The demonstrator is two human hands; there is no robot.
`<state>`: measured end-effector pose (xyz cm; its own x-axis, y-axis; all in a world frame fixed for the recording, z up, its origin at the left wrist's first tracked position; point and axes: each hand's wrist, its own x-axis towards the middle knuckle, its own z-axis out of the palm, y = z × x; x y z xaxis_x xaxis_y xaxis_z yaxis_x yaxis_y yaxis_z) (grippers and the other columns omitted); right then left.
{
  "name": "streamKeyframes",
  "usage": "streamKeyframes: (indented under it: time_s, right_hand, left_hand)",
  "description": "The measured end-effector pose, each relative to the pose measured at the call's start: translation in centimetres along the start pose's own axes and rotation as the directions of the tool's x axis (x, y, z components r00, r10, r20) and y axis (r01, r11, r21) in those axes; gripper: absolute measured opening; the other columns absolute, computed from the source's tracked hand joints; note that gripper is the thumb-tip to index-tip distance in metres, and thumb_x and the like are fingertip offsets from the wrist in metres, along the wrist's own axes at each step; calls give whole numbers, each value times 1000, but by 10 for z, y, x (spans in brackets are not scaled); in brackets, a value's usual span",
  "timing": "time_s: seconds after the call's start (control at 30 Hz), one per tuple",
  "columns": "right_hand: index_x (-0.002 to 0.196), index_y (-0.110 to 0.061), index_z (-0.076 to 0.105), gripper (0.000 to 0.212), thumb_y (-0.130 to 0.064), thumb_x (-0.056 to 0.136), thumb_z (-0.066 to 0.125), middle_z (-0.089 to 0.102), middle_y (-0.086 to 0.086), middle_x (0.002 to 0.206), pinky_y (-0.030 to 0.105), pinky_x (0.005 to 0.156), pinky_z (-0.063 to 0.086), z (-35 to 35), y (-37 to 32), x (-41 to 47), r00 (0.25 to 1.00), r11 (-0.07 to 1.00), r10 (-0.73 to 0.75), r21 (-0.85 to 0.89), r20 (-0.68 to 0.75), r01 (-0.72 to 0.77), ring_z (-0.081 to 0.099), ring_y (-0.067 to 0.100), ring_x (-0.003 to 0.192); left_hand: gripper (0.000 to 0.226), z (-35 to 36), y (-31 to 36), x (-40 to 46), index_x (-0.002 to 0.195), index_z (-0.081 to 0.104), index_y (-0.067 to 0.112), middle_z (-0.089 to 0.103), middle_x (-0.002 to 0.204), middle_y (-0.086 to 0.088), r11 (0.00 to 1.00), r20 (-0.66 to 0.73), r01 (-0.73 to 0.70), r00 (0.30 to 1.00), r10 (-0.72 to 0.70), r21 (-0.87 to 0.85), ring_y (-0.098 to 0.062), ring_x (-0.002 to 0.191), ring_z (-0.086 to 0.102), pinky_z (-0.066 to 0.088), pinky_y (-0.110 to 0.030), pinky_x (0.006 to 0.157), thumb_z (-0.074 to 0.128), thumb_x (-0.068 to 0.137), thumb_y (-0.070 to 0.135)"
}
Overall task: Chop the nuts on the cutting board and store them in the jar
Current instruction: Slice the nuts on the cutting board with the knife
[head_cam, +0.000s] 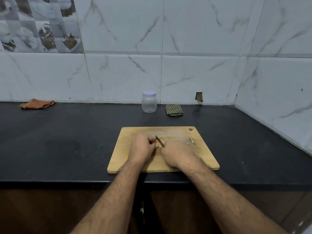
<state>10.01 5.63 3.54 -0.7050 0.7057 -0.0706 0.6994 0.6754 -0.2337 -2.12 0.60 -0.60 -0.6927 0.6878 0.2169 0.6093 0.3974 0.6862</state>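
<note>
The right hand (175,153) is gripping the knife (159,141), slicing nuts (160,144) that the left hand (143,147) is pinching mid-board (128,159). Curled fingertips are best kept behind the blade (the lidded jar (149,102) is standing by the wall).

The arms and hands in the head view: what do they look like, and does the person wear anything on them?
Both forearms are bare, with visible hair, and no sleeve reaches into the picture. The left hand and the right hand wear no gloves. No watch, bracelet or ring shows on the parts that can be seen; the fingers are partly hidden, so a ring there cannot be ruled out.
</note>
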Motion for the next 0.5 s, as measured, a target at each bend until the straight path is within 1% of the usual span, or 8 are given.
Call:
streamKeyframes:
  time_s: [0.07, 0.1, 0.2, 0.3, 0.33, 0.37, 0.43, 0.5]
  right_hand:
    - [108, -13, 64, 26, -18, 98, 41, 62, 5, 96, 31, 67, 40, -3, -4, 2, 1000, 1000, -12, -3, 25, 12, 55, 22, 83]
    - [106, -12, 64, 24, -16, 97, 42, 62, 5, 92, 31, 65, 40, -4, -6, 4, 999, 1000, -20, -13, 44, 20, 55, 22, 80]
    - [98, -7, 62, 18, -3, 90, 47, 50, 4, 73, 31, 61, 39, -9, -13, 7, 994, 997, -13, -80, 112, 22, 47, 20, 65]
    - [93, -6, 61, 17, 5, 84, 51, 45, 5, 70, 33, 66, 41, -14, -20, 4, 992, 990, -11, -140, 129, 29, 47, 23, 70]
    - [90, -8, 60, 16, 4, 84, 52, 46, 5, 71, 33, 67, 41, -15, -21, 2, 992, 988, -10, -150, 122, 28, 48, 24, 73]
    - [92, -8, 61, 16, 4, 85, 52, 47, 5, 73, 33, 67, 42, -15, -22, -1, 993, 987, -8, -156, 116, 27, 49, 24, 75]
    - [108, -5, 64, 24, 1, 88, 52, 56, 6, 84, 34, 67, 43, -13, -22, -6, 994, 989, 4, -149, 111, 13, 55, 25, 80]
    - [114, -6, 64, 26, -3, 92, 50, 61, 8, 94, 34, 68, 48, -13, -19, -12, 994, 993, 50, -114, 100, -38, 60, 25, 87]
  left_hand:
    - [17, 0, 0, 0, 103, 77, 25, 74, 96, 7, 1000, -1, -6, 1000, 6, 9, -12, 93, 63, 52, -31, 84, 72, 88, 23]
    - [16, -1, 0, 0, 103, 77, 24, 74, 97, 7, 1000, -3, -8, 1000, 8, 13, -12, 93, 64, 52, -32, 85, 72, 88, 22]
    - [18, 0, 0, 0, 104, 78, 25, 75, 100, 9, 1000, -9, -11, 1000, 12, 11, -11, 94, 64, 52, -31, 86, 72, 87, 22]
    - [16, 0, 1, -1, 99, 79, 26, 75, 97, 10, 1000, -7, -19, 1000, 20, 3, -10, 92, 65, 54, -33, 86, 71, 87, 22]
    - [15, 0, 1, -1, 98, 79, 26, 75, 97, 10, 1000, -9, -19, 1000, 19, -1, -9, 92, 65, 54, -34, 86, 71, 87, 21]
    - [15, 0, 1, -1, 98, 79, 26, 75, 98, 9, 1000, -9, -21, 1000, 21, -1, -10, 93, 65, 54, -34, 86, 70, 87, 21]
    - [15, 0, 2, -2, 99, 78, 25, 75, 99, 7, 1000, -14, -23, 1000, 23, 12, -11, 94, 65, 54, -33, 87, 70, 88, 20]
    - [15, 0, 1, -2, 101, 78, 23, 75, 101, 6, 1000, -25, -22, 999, 23, 13, -11, 94, 65, 53, -31, 87, 70, 88, 21]
